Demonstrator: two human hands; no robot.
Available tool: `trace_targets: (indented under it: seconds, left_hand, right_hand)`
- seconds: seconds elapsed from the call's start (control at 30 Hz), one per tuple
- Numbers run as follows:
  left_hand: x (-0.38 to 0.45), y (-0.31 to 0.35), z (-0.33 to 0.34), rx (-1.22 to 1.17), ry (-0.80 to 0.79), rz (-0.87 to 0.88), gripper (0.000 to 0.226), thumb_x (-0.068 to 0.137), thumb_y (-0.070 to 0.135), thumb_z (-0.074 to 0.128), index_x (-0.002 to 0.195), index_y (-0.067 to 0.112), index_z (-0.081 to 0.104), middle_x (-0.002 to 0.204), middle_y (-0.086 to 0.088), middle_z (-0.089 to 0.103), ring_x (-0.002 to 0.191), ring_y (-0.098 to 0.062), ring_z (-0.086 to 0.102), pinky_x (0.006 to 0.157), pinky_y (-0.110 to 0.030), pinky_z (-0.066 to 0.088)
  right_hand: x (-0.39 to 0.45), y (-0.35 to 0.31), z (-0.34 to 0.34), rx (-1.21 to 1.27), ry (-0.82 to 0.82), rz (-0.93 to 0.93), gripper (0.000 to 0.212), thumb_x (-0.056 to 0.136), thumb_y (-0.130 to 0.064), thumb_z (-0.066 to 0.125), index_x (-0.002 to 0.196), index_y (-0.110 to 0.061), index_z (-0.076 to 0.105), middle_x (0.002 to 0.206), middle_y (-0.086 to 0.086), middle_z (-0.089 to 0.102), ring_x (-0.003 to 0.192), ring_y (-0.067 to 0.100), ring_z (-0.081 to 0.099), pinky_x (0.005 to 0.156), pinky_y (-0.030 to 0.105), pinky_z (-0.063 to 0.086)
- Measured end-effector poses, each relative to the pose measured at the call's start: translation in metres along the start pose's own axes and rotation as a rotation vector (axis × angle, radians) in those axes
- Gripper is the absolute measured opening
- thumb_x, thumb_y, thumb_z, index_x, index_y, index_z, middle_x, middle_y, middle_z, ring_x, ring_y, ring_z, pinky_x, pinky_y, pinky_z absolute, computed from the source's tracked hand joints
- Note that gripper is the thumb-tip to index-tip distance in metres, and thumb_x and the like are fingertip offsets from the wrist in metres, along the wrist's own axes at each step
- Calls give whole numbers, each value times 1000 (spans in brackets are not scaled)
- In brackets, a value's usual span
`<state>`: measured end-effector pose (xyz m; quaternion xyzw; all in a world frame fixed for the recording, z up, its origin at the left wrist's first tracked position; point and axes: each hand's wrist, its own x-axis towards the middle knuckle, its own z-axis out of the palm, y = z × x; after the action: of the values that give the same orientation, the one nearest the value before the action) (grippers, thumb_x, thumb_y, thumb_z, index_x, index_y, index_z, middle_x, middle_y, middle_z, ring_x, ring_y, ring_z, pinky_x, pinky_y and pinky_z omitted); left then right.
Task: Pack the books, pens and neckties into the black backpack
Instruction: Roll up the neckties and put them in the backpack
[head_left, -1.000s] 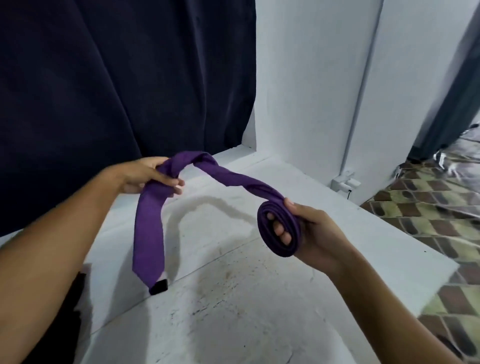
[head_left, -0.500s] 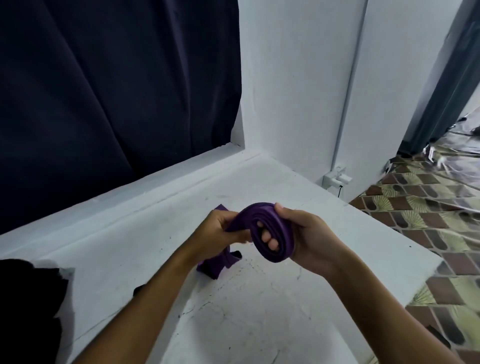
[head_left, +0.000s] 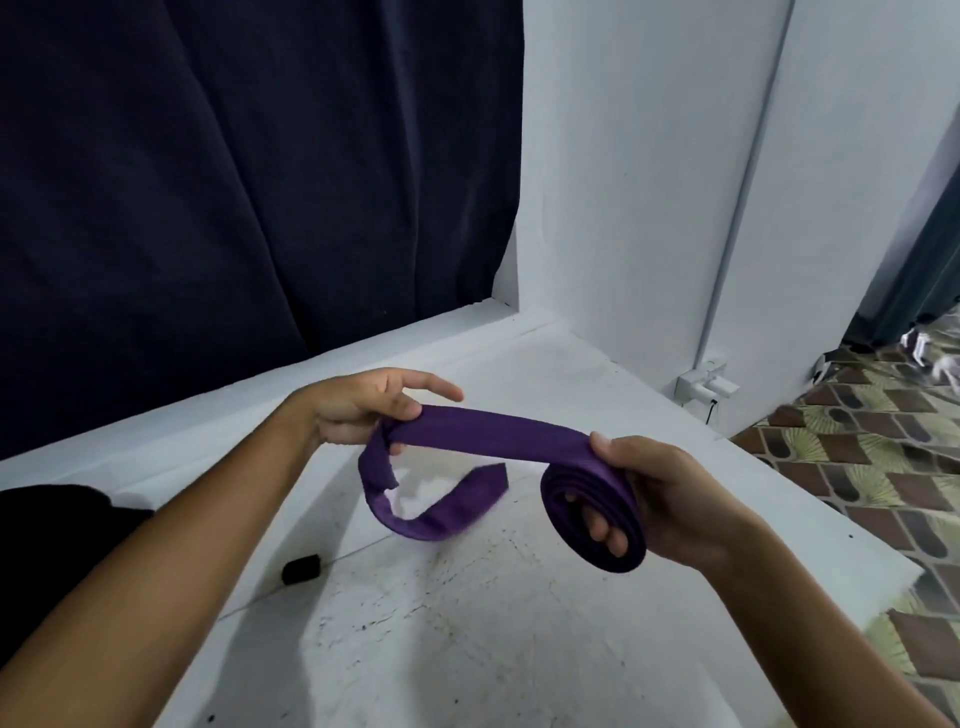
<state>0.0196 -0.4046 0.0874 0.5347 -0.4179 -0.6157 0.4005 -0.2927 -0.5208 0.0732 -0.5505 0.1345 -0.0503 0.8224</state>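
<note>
**Purple necktie half rolled between two hands**

Since half a second ago the hands have drawn apart: then they met at the coil in mid-frame, now a flat stretch of purple necktie spans the gap between them. The left hand has pulled back toward the left and holds the unrolled part, thumb and lower fingers pinching the cloth while the forefinger sticks out straight above it. From that pinch the loose end drops, curves round in a loop and rises again, its pointed tip hanging free above the white platform; the tip is slightly blurred

On the other side, the right hand grips the rolled portion of the tie. Its thumb presses on top of the coil and its fingers are curled through the open centre of the roll, so their tips show inside the ring. Several layers of cloth are wound there, standing on edge and held clear of the surface

At the left edge a black mass lies on the platform, partly behind the left forearm; I cannot tell whether it is the backpack. A small black object sits on the platform just below that forearm, too small to identify. Behind the platform hangs a dark navy curtain, and a white wall rises to the right of it. Patterned floor tiles show at the far right, beyond the platform's edge
</note>
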Motion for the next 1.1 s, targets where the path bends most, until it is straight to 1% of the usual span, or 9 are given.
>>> trace_targets:
  seconds: [0.1, 0.17, 0.23, 0.37, 0.5, 0.6, 0.73, 0.87, 1.1]
  left_hand:
    - [-4, 25, -16, 160, 144, -71, 54, 71, 7, 84, 118, 2, 60, 71, -12, 64, 64, -21, 62, 62, -27, 56]
    - [-1, 37, -19, 581, 403, -128, 26, 80, -5, 73, 102, 7, 65, 75, -16, 69, 72, -28, 62, 64, -26, 54]
    - [4, 43, -12, 863, 621, -51, 16, 81, 2, 75, 93, 10, 68, 84, -15, 73, 80, -29, 66, 67, -29, 51]
    - [10, 40, 46, 587, 418, 363, 18, 80, -1, 75, 96, 0, 67, 91, -11, 74, 81, -17, 66, 72, -29, 53]
    - [23, 11, 109, 354, 308, 564, 39, 70, 7, 79, 106, 7, 64, 97, 1, 70, 91, -20, 63, 70, -32, 55]
    - [42, -9, 130, 272, 580, 591, 39, 64, 11, 84, 99, 17, 68, 93, 1, 71, 88, -19, 65, 71, -48, 56]
    - [57, -13, 135, 304, 829, 577, 11, 80, -2, 75, 85, 8, 71, 77, -4, 70, 71, -8, 62, 68, -28, 56]
    - [57, -6, 128, 344, 809, 482, 7, 92, 2, 59, 95, 0, 66, 86, -20, 69, 72, -14, 60, 70, -30, 53]
    - [38, 43, 100, 88, 624, 412, 15, 104, 7, 38, 94, 9, 50, 74, 1, 68, 62, -14, 66, 70, -29, 57]
  right_hand:
    - [-3, -13, -2, 13, -50, -73, 46, 76, -47, 74, 72, -1, 72, 53, 13, 62, 37, 16, 57, 41, 21, 47]
    - [-3, -21, 0, 61, -20, -102, 45, 84, -42, 63, 69, -1, 72, 51, 13, 61, 35, 16, 55, 39, 20, 46]
    - [1, -28, 3, 98, 47, -109, 45, 87, -34, 49, 68, 0, 72, 54, 15, 61, 37, 18, 55, 41, 22, 48]
    - [13, -37, 9, 244, 95, -93, 43, 86, -31, 52, 78, 6, 74, 65, 17, 65, 48, 20, 62, 48, 24, 55]
    - [19, -48, 11, 351, 79, -149, 42, 88, -27, 50, 85, 8, 74, 78, 20, 69, 60, 24, 68, 58, 28, 58]
    - [21, -59, 16, 360, 35, -186, 42, 91, -24, 47, 90, 9, 72, 86, 23, 71, 68, 26, 71, 64, 32, 60]
    - [21, -71, 24, 387, 15, -230, 40, 91, -21, 47, 94, 10, 71, 88, 25, 71, 74, 28, 72, 65, 33, 59]
    - [21, -79, 30, 380, 10, -276, 40, 91, -20, 46, 93, 10, 72, 87, 24, 71, 74, 28, 73, 65, 32, 59]
    - [20, -90, 35, 326, 16, -331, 39, 92, -20, 45, 96, 9, 70, 87, 23, 71, 73, 27, 72, 66, 31, 60]
